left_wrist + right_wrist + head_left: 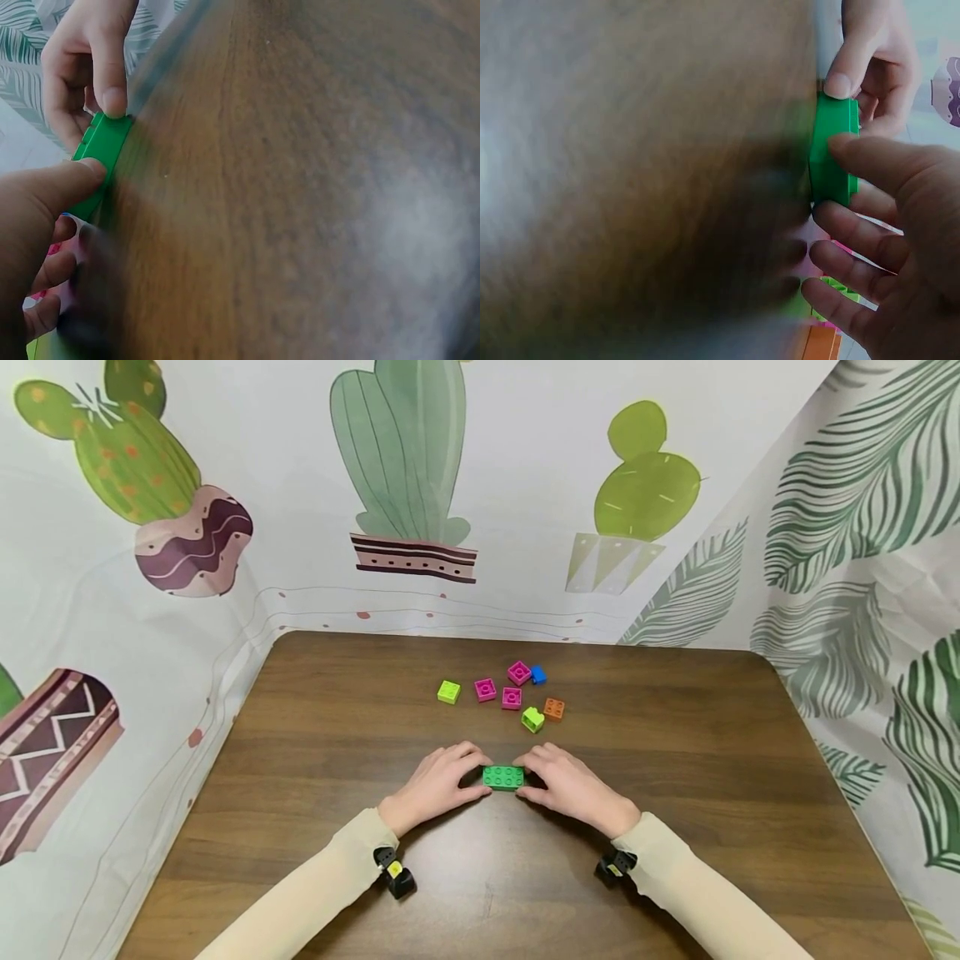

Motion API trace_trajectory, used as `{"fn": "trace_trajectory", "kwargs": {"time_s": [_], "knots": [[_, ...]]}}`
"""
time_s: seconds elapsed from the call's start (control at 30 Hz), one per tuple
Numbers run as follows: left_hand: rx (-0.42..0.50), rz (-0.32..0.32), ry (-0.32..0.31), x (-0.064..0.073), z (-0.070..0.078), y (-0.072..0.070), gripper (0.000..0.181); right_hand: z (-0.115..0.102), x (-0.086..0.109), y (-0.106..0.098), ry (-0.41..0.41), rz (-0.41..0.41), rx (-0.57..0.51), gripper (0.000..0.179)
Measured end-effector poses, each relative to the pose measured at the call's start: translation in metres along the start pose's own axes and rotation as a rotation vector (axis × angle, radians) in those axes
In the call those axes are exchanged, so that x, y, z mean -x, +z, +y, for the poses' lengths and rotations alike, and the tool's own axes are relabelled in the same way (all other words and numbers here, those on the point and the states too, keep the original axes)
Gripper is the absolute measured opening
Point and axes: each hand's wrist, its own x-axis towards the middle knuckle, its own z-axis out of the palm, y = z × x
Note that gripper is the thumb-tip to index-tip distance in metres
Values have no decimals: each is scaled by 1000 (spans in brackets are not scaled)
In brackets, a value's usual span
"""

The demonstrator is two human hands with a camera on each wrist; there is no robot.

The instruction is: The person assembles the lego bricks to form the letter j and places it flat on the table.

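A green toy building brick [503,777], two studs wide and longer than it is broad, lies studs up on the wooden table [360,710]. My left hand [435,783] pinches its left end between thumb and fingers. At the right end, my right hand [576,785] grips it the same way. In the left wrist view, a thumb presses the side of the green brick [111,142] at each end. The right wrist view also has both thumbs on the brick's [831,169] near side; the fingertips behind it are partly hidden.
Beyond the hands lie loose bricks: a lime one [449,692], three magenta ones including one [485,690] at left, a blue one [538,675], an orange one [554,708] and another lime piece [532,719]. A cactus-print cloth [525,485] hangs behind the table.
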Motion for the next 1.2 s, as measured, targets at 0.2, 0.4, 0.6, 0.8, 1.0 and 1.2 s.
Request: {"fn": "trace_trajectory", "kwargs": {"time_s": [0.2,0.4,0.6,0.8,1.0,1.2], "knots": [[2,-1,-10,0,-1,0,33,12,-5,-11,66,66,-18,32],[13,-14,-32,-1,-2,0,34,28,-18,-24,173,185,14,27],[23,-9,-34,-1,-3,0,34,37,-32,-29,323,258,65,20],[22,-17,-38,-1,-2,0,34,37,-48,-28,414,181,90,32],[16,-19,-37,-1,-1,0,33,36,-58,-25,429,90,124,44],[6,-4,-20,0,0,-1,32,37,-60,-19,374,85,149,40]]}}
